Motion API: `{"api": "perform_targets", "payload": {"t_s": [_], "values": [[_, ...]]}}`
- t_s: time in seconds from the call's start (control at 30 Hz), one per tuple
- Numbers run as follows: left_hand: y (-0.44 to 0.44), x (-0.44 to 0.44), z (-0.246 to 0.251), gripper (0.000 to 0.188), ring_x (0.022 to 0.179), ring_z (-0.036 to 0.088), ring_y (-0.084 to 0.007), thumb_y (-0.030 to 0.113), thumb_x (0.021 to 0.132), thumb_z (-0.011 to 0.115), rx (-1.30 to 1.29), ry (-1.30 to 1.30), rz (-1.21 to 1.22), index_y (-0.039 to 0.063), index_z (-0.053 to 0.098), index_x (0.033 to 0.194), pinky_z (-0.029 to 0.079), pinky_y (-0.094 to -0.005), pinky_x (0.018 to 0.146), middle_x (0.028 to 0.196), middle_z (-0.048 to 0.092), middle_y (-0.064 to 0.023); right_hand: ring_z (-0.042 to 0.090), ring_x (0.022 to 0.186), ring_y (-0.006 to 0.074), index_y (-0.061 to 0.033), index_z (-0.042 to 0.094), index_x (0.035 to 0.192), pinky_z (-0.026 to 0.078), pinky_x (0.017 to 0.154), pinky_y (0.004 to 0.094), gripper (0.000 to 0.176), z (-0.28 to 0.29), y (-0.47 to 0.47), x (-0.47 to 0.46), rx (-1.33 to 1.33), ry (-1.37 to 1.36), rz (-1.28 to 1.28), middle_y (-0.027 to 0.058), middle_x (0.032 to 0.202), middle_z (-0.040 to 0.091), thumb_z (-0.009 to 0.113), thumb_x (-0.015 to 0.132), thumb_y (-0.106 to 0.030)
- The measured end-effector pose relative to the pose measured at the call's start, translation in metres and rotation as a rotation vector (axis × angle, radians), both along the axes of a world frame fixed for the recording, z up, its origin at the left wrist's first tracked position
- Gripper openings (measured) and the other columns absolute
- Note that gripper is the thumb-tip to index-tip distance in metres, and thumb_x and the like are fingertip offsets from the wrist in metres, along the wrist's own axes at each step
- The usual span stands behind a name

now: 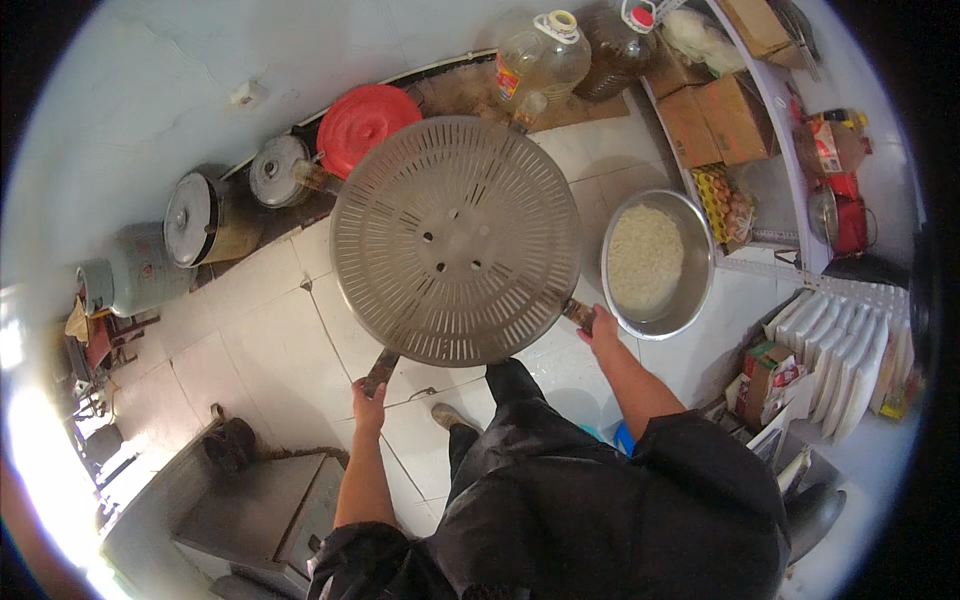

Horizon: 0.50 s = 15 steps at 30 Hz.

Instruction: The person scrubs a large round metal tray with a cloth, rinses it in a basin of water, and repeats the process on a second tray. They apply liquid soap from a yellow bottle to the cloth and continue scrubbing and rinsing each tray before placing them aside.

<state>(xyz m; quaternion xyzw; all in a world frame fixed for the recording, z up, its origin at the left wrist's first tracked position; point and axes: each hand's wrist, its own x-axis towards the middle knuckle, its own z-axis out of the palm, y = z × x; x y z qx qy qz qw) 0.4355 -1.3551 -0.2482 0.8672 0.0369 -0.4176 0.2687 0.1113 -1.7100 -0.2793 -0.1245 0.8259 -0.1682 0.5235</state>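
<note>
A large round grey-brown slotted disc [450,247], with a few round holes near its centre, is held up in front of me. Several rust-stained, leg-like bars stick out from its rim. My left hand [369,405] grips the near-left bar [384,369]. Around the near-right bar [577,312] my right hand [602,330] is closed. The disc hides part of the tiled floor. Just right of it, a deep stainless steel basin [701,247] stands on the floor, holding a pale mass of food [643,255], possibly soaked rice, with cloudy liquid at its near side.
Along the wall stand a gas cylinder [154,270], lidded pots [191,217], a red lid [367,124] and big plastic jugs [547,64]. A shelf unit [784,142] with cardboard boxes [712,120] and eggs [724,202] rises at right. A metal cabinet [255,499] is at lower left.
</note>
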Motion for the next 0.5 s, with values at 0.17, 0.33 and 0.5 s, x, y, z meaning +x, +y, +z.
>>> {"api": "perform_targets", "payload": {"t_s": [0.17, 0.33, 0.5], "values": [[-0.027, -0.027, 0.012, 0.048, 0.093, 0.059, -0.0365, 0.025, 0.082, 0.066, 0.008, -0.106, -0.206, 0.002, 0.039, 0.114, 0.045, -0.0425, 0.081, 0.102, 0.059, -0.0231, 0.057, 0.078, 0.0304, -0.0095, 0.053, 0.112, 0.056, 0.058, 0.0441, 0.037, -0.004, -0.046, -0.003, 0.037, 0.046, 0.222, 0.0144, 0.106, 0.054, 0.054, 0.086, -0.036], [-0.034, -0.028, 0.023, 0.051, 0.105, 0.053, -0.0384, 0.025, 0.082, 0.064, 0.069, -0.159, -0.265, 0.002, 0.039, 0.121, 0.043, -0.0433, 0.086, 0.113, 0.054, -0.0251, 0.058, 0.071, 0.0272, -0.0079, 0.052, 0.113, 0.056, 0.055, 0.0392, 0.043, -0.008, -0.048, -0.014, 0.02, 0.04, 0.246, 0.0136, 0.1, 0.056, 0.052, 0.087, -0.043], [-0.015, -0.052, 0.042, 0.053, 0.104, 0.055, -0.0349, 0.029, 0.083, 0.062, -0.087, -0.312, -0.135, 0.004, 0.042, 0.125, 0.044, -0.0402, 0.087, 0.118, 0.054, -0.0223, 0.057, 0.068, 0.027, -0.0053, 0.049, 0.117, 0.054, 0.052, 0.0366, 0.054, -0.008, -0.023, -0.029, -0.122, 0.039, 0.209, 0.0163, 0.101, 0.054, 0.054, 0.086, -0.048]]}}
